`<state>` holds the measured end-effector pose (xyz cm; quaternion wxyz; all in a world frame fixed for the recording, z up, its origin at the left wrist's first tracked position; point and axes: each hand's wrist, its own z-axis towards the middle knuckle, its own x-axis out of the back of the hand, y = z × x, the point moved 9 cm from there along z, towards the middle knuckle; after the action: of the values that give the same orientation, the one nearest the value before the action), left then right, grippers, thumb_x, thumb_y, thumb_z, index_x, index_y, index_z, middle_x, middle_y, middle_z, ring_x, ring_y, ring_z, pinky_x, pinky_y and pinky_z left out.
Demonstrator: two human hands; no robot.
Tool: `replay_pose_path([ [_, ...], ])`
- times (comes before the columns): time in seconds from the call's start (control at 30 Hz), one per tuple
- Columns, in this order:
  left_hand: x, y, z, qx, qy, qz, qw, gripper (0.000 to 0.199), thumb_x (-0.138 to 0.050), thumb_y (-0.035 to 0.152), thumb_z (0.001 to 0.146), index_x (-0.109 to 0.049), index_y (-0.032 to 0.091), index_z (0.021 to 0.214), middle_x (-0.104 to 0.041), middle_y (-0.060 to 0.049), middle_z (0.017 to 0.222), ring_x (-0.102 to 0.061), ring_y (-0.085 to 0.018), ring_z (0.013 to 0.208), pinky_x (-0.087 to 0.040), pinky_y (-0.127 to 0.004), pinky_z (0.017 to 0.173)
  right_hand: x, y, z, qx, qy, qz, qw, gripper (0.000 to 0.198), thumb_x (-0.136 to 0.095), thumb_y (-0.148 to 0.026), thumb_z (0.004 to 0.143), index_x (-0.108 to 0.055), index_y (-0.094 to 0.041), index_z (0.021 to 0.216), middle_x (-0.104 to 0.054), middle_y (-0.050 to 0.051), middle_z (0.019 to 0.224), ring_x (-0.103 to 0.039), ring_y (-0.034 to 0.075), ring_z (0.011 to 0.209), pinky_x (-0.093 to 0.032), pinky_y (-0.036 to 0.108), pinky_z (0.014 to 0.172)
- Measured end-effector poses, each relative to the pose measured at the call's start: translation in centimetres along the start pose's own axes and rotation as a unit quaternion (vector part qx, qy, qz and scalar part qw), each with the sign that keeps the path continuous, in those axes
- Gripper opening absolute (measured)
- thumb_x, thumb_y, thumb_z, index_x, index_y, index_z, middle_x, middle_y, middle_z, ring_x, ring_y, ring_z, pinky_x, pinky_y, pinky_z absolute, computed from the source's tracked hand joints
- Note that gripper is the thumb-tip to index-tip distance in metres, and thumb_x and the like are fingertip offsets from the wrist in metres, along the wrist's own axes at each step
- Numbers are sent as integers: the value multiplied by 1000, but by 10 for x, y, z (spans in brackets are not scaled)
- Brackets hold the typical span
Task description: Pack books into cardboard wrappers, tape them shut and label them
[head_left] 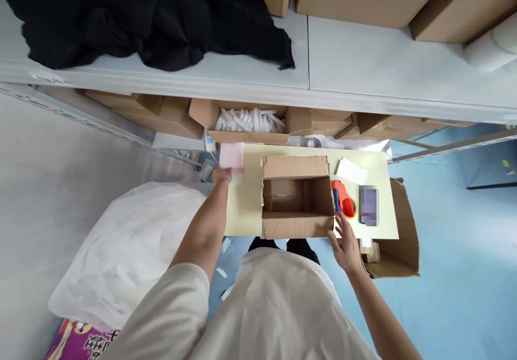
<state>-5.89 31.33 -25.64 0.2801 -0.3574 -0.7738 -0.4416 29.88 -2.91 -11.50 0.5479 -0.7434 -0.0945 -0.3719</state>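
Observation:
At the table's left edge, my left hand (222,175) is closed on the lower corner of a flat pale pink sheet (231,156); its fingertips are partly hidden. An open cardboard box (296,227) stands in the middle of the pale yellow table (248,209), its front and back flaps folded outward and nothing visible inside. By the box's front right corner is my right hand (346,246), open with fingers apart and holding nothing. Just beyond it, a red and blue tape dispenser (341,193) with a roll of tape lies against the box's right side.
Right of the dispenser lie a white card (351,171) and a blurred-out dark rectangular object (368,205). A shelf (343,53) spans the back, with a carton of white pieces (252,120) below. A large white plastic bag (133,247) sits left; another open carton (404,241) sits right.

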Motion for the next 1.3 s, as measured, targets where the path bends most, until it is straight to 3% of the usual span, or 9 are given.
replay_pose_path([
  [0.13,10,-15,-8,89,71,-8,993,44,-68,30,73,-55,11,110,-60,-23,119,-55,-35,117,-45,-44,92,9,-2,-1,-4,19,-11,1000,63,-48,-46,90,-26,-27,146,-41,15,142,-47,31,128,-51,52,93],
  [0.33,22,-12,-33,88,122,-63,987,50,-69,18,69,-50,10,115,-61,-20,116,-57,-33,113,-45,-44,92,25,-13,10,36,49,-23,998,59,-50,-42,90,-31,-27,143,-46,14,138,-50,29,124,-50,50,93],
  [0.47,40,-15,-58,38,143,-110,983,38,-62,12,70,-54,13,107,-64,-14,104,-61,-27,102,-45,-39,92,32,-17,19,50,66,-12,996,54,-50,-42,90,-37,-25,140,-48,15,136,-54,28,119,-53,49,90],
  [0.63,92,-13,-102,-54,146,-158,975,34,-62,22,69,-55,15,101,-63,-5,92,-62,-21,88,-49,-34,84,37,-50,40,99,95,14,990,53,-55,-43,86,-44,-22,134,-53,15,130,-54,29,117,-53,50,89],
  [0.8,127,62,-154,-245,21,-149,958,36,-65,31,68,-55,16,100,-62,-2,89,-60,-18,82,-49,-29,77,21,-127,70,205,-18,48,977,60,-65,-45,79,-47,-23,132,-53,13,131,-50,28,121,-46,48,98],
  [0.93,101,136,-189,-320,-90,-136,933,33,-66,27,68,-57,17,99,-62,-1,90,-60,-17,83,-48,-29,79,4,-155,93,174,-122,187,959,72,-65,-45,79,-35,-25,140,-48,12,139,-51,25,122,-46,44,98],
  [1.03,61,168,-206,-321,-165,-168,917,30,-66,21,67,-57,16,95,-62,-1,89,-60,-16,81,-48,-28,78,-9,-143,99,107,-163,267,944,61,-61,-41,80,-40,-22,134,-62,11,119,-61,22,105,-50,40,89],
  [1.17,9,167,-209,-248,-220,-190,924,37,-68,14,63,-57,17,98,-63,-2,91,-61,-15,81,-49,-26,74,-13,-95,95,21,-116,204,972,28,-55,-31,78,-58,-17,101,-67,4,85,-61,17,77,-50,29,71],
  [1.3,-19,149,-192,-167,-183,-162,955,45,-67,11,63,-56,16,107,-64,-8,106,-62,-18,92,-49,-25,77,-16,-54,93,-49,-51,85,994,14,-50,-22,74,-59,-17,83,-61,0,70,-56,14,64,-43,23,56],
])
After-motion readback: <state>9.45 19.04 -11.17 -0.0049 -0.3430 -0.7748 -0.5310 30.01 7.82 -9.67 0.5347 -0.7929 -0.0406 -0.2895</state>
